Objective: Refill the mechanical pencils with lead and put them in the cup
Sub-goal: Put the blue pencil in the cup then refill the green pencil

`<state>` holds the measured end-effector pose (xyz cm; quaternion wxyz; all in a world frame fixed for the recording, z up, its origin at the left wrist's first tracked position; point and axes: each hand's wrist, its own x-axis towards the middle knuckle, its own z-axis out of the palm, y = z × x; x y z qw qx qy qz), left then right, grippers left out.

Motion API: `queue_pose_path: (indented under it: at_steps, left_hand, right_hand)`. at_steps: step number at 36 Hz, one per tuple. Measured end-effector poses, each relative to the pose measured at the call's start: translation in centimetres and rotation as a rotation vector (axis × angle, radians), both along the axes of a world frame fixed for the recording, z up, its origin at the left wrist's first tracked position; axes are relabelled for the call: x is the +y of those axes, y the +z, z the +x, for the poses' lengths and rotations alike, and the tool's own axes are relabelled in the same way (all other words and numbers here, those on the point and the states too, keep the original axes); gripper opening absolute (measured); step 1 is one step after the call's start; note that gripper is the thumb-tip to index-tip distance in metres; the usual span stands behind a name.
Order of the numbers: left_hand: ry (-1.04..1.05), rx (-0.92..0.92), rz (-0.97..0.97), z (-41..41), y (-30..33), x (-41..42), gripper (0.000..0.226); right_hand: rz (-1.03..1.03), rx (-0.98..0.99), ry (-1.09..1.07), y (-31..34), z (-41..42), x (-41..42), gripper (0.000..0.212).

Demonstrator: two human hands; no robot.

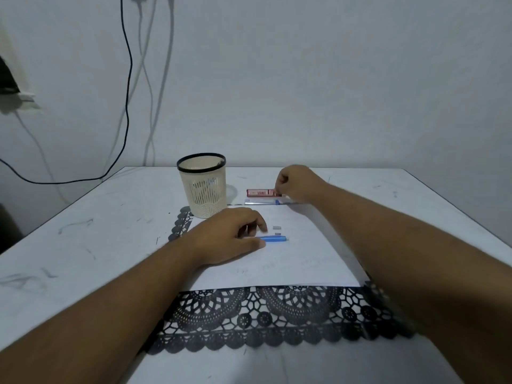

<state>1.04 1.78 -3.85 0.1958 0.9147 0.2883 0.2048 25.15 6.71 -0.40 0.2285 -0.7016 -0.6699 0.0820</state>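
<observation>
Nearest, a black lace mat [277, 317] lies on the bench [83, 245] with a white paper sheet [291, 259] over it. On the sheet, toward 12 o'clock, the left hand [230, 234] rests with loosely bent fingers over the blue mechanical pencil [273, 238]; its grip looks slack, touching rather than clamping the barrel. Two small grey caps or erasers [277, 230] sit just beyond the pencil's open end.

Farther, at 1 o'clock, the right hand [295, 184] pinches one end of the red lead case [260, 192], grip narrow around it. A second blue-and-clear pencil [266, 202] lies just in front of the case.

The step appears to be fetching lead: best to lift the case level, so leads do not spill, and steady the pencil firmly.

At 11 o'clock the cream mesh cup [203, 187] stands upright; blue shows faintly through its slats, perhaps a pencil inside.
</observation>
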Motion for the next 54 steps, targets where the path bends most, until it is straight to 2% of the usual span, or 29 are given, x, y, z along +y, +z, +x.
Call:
queue_pose_path:
  at_steps: [4, 8, 13, 18, 20, 23, 27, 29, 33, 38, 41, 48, 54]
  left_hand:
    - [0.014, -0.036, -0.035, -0.3, -0.2, -0.1, 0.019]
    - [0.054, -0.095, 0.009, -0.3, 0.1, -0.7, 0.010]
    - [0.228, -0.228, 0.322, 0.1, 0.8, -1.5, 0.013]
    - [0.247, -0.144, 0.541, 0.4, 1.0, -1.0, 0.051]
    - [0.255, -0.098, 0.589, 0.5, 1.0, -0.8, 0.049]
    - [0.215, -0.069, 0.659, 0.5, 0.9, -0.6, 0.029]
    - [0.223, -0.073, 0.622, 0.4, 1.0, -0.4, 0.024]
    - [0.246, -0.076, 0.574, 0.4, 1.0, -0.7, 0.024]
    - [0.255, -0.129, 0.485, 0.4, 1.2, -1.0, 0.034]
    - [0.229, -0.150, 0.413, 0.3, 1.2, -1.3, 0.027]
    - [0.207, -0.160, 0.363, 0.3, 1.4, -1.4, 0.026]
    - [0.192, -0.182, 0.295, 0.0, 1.8, -1.3, 0.024]
    - [0.191, -0.208, 0.330, 0.2, 1.8, -1.5, 0.026]
  right_hand:
    - [0.074, 0.154, 0.009, 0.2, 0.4, -1.5, 0.008]
    - [0.128, 0.281, 0.039, 0.1, 0.1, -4.6, 0.009]
    - [0.106, 0.418, 0.072, -0.5, -0.7, -9.2, 0.008]
    - [0.098, 0.505, 0.097, -1.1, -1.5, -12.0, 0.010]
    - [0.107, 0.555, 0.103, -1.2, -1.8, -12.4, 0.009]
    - [0.123, 0.601, 0.125, -1.2, -2.1, -12.8, 0.008]
    - [0.157, 0.738, 0.166, -1.7, -2.1, -13.1, 0.006]
    - [0.191, 0.740, 0.200, -1.8, -2.0, -13.4, 0.006]
    - [0.263, 0.572, 0.225, -1.9, -1.8, -13.7, 0.026]
    - [0.351, 0.357, 0.245, -1.7, -1.5, -13.5, 0.021]
    - [0.377, 0.315, 0.274, -1.6, -1.2, -13.5, 0.021]
    - [0.369, 0.432, 0.320, -1.7, -1.1, -13.4, 0.020]
    - [0.317, 0.711, 0.281, -1.5, -1.4, -13.6, 0.019]
